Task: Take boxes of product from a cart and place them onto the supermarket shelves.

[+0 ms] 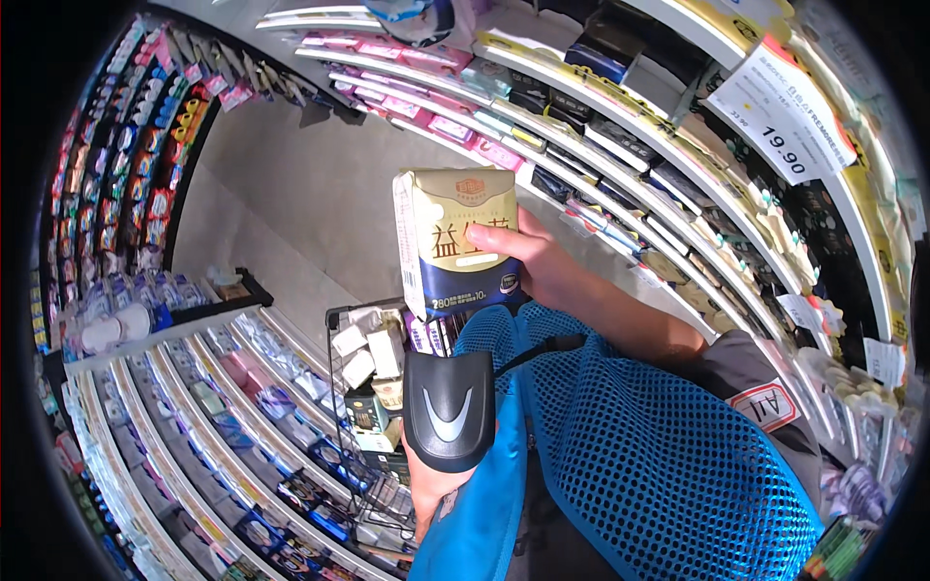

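Note:
My right hand (542, 266) is closed on a gold and dark blue pack of sanitary pads (460, 247), held upright with its front facing me. The thumb lies across the front; the other fingers are behind the pack. Lower down, part of my left hand (433, 489) shows beneath a black rounded device with a silver chevron (449, 412). Its fingers are hidden, so I cannot tell what it grips. Just beyond the device stands a wire cart (334, 353) holding white boxes (385, 351), dark packages (366, 412) and purple-and-white packs (426, 336).
Shelves of packaged goods (620, 145) curve along the right, with a large price card (783, 111) on them. More low shelving (208, 426) runs along the left. A rack of colourful packs (131, 160) stands beyond the grey floor (281, 174). Blue mesh fabric (659, 436) covers my front.

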The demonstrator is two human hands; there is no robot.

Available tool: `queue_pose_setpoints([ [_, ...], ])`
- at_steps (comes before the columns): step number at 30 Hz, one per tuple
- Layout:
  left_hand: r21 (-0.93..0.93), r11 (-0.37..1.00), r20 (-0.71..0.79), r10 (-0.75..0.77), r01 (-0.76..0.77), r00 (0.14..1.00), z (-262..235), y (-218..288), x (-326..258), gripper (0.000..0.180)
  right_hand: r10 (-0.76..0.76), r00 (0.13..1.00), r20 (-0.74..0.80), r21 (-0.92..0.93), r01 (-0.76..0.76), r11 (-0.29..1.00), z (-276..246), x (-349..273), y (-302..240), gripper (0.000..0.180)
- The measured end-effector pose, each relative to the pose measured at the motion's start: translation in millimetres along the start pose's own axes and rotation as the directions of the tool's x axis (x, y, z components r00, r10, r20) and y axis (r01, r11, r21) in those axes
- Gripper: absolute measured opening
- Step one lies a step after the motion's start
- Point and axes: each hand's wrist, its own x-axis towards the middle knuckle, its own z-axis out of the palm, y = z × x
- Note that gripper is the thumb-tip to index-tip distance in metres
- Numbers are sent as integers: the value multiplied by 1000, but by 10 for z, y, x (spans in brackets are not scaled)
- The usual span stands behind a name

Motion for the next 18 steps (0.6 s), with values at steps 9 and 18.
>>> queue_pose_setpoints([
  [9, 48, 996, 156, 67, -76, 985, -213, 61, 324, 57, -204, 979, -1, 32, 204, 978, -136, 36, -199, 55],
  [18, 101, 986, 206, 107, -130, 973, -412, 113, 603, 50, -227, 940, 254, 514, 68, 855, -614, 323, -83, 56],
])
